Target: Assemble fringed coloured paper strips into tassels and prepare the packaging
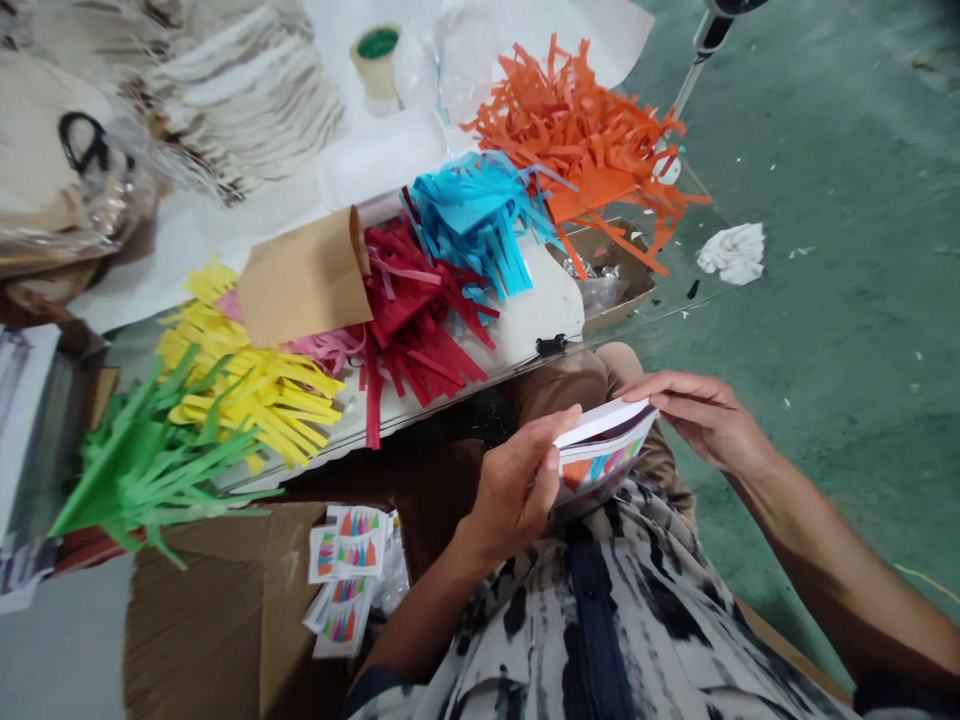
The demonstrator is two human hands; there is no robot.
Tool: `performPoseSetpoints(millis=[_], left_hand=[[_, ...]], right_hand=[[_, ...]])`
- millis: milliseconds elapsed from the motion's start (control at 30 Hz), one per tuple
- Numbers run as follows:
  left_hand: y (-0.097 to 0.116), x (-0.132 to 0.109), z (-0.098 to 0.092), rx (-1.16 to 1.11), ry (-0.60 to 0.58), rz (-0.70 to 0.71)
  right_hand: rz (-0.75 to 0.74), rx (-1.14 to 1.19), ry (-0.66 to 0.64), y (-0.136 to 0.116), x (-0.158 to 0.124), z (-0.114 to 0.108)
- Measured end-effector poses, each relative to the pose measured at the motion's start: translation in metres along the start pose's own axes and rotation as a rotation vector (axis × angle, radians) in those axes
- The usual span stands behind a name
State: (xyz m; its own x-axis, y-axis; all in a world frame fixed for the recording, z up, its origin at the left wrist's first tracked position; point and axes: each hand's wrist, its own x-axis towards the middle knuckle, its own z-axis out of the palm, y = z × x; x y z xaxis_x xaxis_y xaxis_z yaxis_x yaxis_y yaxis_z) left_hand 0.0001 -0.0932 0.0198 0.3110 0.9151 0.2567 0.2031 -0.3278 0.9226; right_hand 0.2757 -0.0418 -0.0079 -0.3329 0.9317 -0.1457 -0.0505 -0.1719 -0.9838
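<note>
from my remote seat i had the packet (600, 472) in view between the person's two hands, held in front of the patterned shirt (517, 620) and apart from the table (540, 320). the left hand (514, 490) was wrapped on one end, thumb along the upper edge and fingers bent against the side. the right hand (701, 418) pinched the opposite corner of the white top edge with its fingertips; how firmly, i could not tell. between the two grips the top gaped, with a dark slit under the white strip.

i judged the packet light and thin, smooth enough to slide under dry fingers, and limp through the middle, so a hard squeeze might have creased the colourful printed front. the two ends of the white edge, where it looked stiffest, struck me as the best places to hold.

near the left forearm, printed cards (349, 580) lay by the brown cardboard (202, 620). along the table spread green fringe (142, 465), yellow fringe (262, 390), red fringe (416, 320), blue fringe (472, 205) and orange fringe (562, 120), with a brown paper piece (300, 285) partly over the yellow and red.
</note>
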Motion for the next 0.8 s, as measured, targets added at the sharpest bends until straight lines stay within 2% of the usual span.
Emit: performPoseSetpoints(millis=[100, 200, 300, 367, 433, 533, 633, 800], left_hand=[[-0.002, 0.002, -0.002, 0.025, -0.029, 0.014], [-0.002, 0.004, -0.003, 0.031, -0.038, 0.012], [-0.003, 0.002, -0.001, 0.062, 0.005, 0.011], [-0.006, -0.002, 0.001, 0.042, 0.037, -0.005], [-0.009, -0.005, 0.003, -0.031, 0.060, 0.000], [-0.013, -0.007, 0.007, -0.103, 0.088, 0.053], [-0.018, -0.006, 0.010, -0.066, 0.119, 0.118], [-0.026, -0.004, 0.016, -0.003, 0.147, 0.170]], right_hand=[[-0.156, -0.261, 0.015, -0.015, 0.000, 0.006], [-0.342, -0.533, -0.014, -0.037, 0.000, 0.025], [-0.522, -0.671, -0.089, -0.049, 0.004, 0.042], [-0.580, -0.733, -0.123, -0.052, 0.007, 0.046], [-0.565, -0.735, -0.159, -0.053, 0.009, 0.045], [-0.452, -0.652, -0.196, -0.055, 0.010, 0.039], [-0.337, -0.604, -0.205, -0.057, 0.010, 0.035], [-0.255, -0.529, -0.181, -0.053, 0.012, 0.032]])
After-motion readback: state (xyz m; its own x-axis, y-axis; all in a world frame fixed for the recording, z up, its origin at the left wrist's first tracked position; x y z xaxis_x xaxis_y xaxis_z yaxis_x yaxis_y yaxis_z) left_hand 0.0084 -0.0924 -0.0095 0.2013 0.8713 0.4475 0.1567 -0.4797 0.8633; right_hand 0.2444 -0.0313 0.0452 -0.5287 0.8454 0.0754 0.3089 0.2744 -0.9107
